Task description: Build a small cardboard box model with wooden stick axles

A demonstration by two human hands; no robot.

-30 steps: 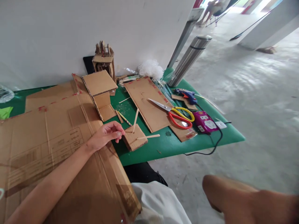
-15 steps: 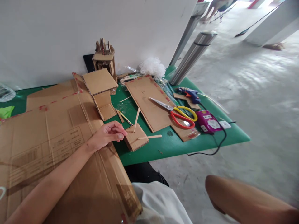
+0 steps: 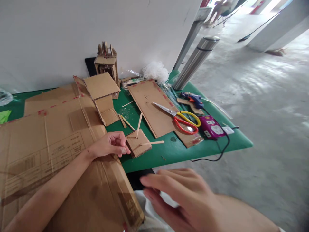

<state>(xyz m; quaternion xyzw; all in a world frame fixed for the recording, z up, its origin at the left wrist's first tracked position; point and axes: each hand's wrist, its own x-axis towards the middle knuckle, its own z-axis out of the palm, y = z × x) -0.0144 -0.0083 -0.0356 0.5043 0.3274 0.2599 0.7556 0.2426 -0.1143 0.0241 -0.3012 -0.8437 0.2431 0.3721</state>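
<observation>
My left hand [image 3: 113, 144] rests on the edge of the large flattened cardboard box, its fingers loosely curled with a gap to the thumb. Nothing shows in it. The fingertips are right beside a small square cardboard piece [image 3: 139, 149]. Two thin wooden sticks are on that piece: one stick [image 3: 139, 125] stands tilted upward, the other stick [image 3: 154, 142] sticks out to the right past its edge. My right hand [image 3: 178, 196], blurred by motion, is in front of the table's near edge over my lap. Its thumb and fingers are apart, with nothing visible between them.
Red-and-yellow scissors [image 3: 185, 121] lie on a cardboard sheet [image 3: 151, 103]. Behind the purple power strip [image 3: 211, 126] is a blue glue gun [image 3: 193, 99]. A steel flask [image 3: 196, 62] stands at the back. The big cardboard box [image 3: 65, 129] covers the left side; a folded cardboard form [image 3: 101, 85] stands near it.
My right hand has come into view from the lower right, where only part of the arm showed before. My left hand has drawn back slightly from the square cardboard piece. The view has shifted a little.
</observation>
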